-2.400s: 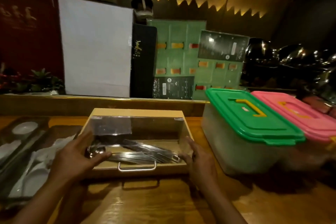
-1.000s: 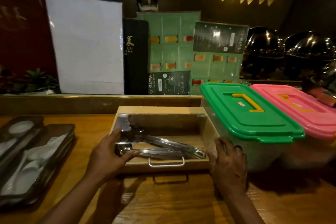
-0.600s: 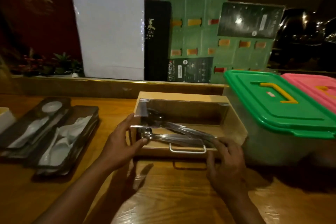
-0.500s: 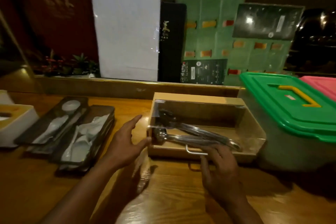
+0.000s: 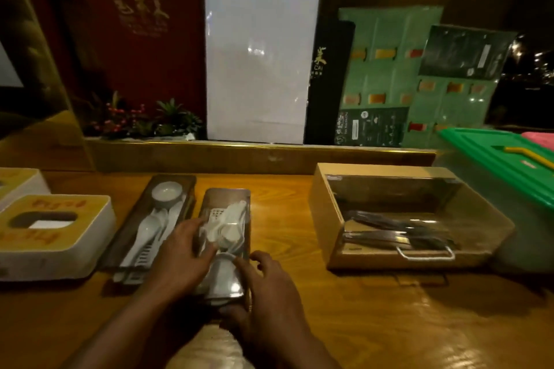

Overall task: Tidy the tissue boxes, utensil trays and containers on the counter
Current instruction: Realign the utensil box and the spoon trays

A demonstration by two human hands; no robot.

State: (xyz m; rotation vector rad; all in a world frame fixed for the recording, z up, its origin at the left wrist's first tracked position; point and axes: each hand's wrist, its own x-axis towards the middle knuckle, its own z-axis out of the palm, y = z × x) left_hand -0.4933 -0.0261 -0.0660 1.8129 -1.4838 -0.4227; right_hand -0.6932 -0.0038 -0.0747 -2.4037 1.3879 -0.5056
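Observation:
Two dark utensil trays lie side by side on the wooden counter (image 5: 389,323). The right tray (image 5: 227,201) holds white spoons; my left hand (image 5: 177,257) rests on its left edge and my right hand (image 5: 266,290) grips its near end. The left tray (image 5: 177,183) carries a small white dish and white spoons. A wooden cutlery box (image 5: 323,204) with a clear lid and metal utensils stands to the right, untouched. A white tissue box (image 5: 90,237) with a wooden top sits at the left, with a second tissue box (image 5: 21,183) behind it.
A green-lidded plastic container (image 5: 494,153) and a pink-lidded container (image 5: 539,138) stand at the far right. Menus, a white board (image 5: 257,60) and small plants (image 5: 144,120) lean behind a raised ledge (image 5: 239,156) at the back of the counter.
Both hands slid the cutlery box right against the green-lidded container, let go of it, and moved left onto the right utensil tray. My view has swung left, revealing the tissue boxes.

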